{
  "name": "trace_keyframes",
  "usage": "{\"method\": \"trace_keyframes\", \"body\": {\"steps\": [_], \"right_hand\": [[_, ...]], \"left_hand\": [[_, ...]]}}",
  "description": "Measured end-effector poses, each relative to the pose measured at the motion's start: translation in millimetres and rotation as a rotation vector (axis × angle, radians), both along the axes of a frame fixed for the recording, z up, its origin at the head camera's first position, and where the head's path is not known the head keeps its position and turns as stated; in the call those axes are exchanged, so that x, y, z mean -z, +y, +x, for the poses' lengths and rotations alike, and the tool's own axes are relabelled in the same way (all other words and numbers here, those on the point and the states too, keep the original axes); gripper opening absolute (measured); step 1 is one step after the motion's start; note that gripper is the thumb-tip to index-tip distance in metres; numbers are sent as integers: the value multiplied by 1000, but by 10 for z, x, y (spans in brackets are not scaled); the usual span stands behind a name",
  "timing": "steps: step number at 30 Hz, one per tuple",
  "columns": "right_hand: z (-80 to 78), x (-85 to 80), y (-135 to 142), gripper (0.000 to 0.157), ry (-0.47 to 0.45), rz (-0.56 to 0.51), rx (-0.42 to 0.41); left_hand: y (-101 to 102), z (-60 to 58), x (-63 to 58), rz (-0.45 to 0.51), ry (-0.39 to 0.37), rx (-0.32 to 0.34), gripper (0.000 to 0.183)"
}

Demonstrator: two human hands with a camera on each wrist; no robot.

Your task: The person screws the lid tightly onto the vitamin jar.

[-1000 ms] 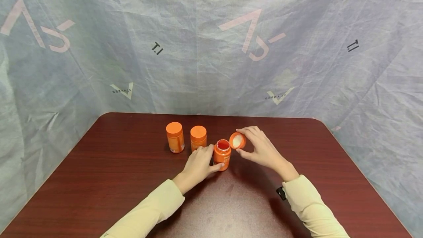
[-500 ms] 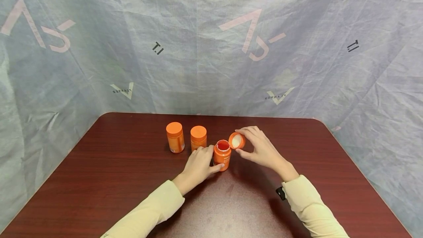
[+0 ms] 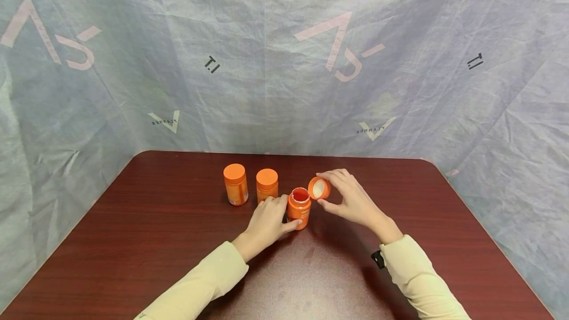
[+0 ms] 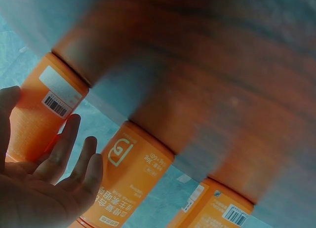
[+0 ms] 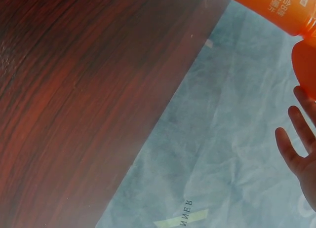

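Note:
An uncapped orange bottle (image 3: pixel 299 210) stands upright on the table, its mouth showing a red inside. My left hand (image 3: pixel 265 222) grips it from the left, thumb in front and fingers behind. In the left wrist view that bottle (image 4: pixel 45 107) carries a barcode label, with the left hand (image 4: pixel 49 183) around it. My right hand (image 3: pixel 353 203) pinches an orange cap (image 3: pixel 319 188) by its edge, tilted so its white lining faces the bottle's side. The cap is right beside the bottle's rim. In the right wrist view the cap (image 5: pixel 305 65) is partly cut off above the right hand (image 5: pixel 306 144).
Two capped orange bottles stand left of the hands: a middle bottle (image 3: pixel 267 185), partly hidden by the left hand, and a far-left bottle (image 3: pixel 235 184). The dark wooden table (image 3: pixel 155 221) ends at a grey printed cloth (image 3: pixel 249 63) behind and at the sides.
The cap has shifted very slightly beside the bottle's mouth. Both hands keep their grips, and the bottles stay where they were.

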State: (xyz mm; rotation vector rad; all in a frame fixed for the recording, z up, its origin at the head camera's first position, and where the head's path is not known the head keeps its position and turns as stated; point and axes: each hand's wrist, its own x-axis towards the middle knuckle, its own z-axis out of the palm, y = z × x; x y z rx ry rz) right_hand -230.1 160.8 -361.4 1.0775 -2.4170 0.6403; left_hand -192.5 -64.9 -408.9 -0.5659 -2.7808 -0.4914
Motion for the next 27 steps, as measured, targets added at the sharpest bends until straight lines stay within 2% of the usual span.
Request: {"method": "trace_keyframes", "body": {"steps": [7, 14, 27], "right_hand": [[-15, 13, 5, 57, -7, -11, -17], [-11, 15, 4, 59, -66, -38, -25], [-47, 43, 15, 55, -106, -82, -69]], "left_hand": [[1, -3, 6, 0, 5, -2, 55], [5, 3, 2, -6, 0, -7, 55], [17, 13, -10, 2, -14, -6, 56]]}}
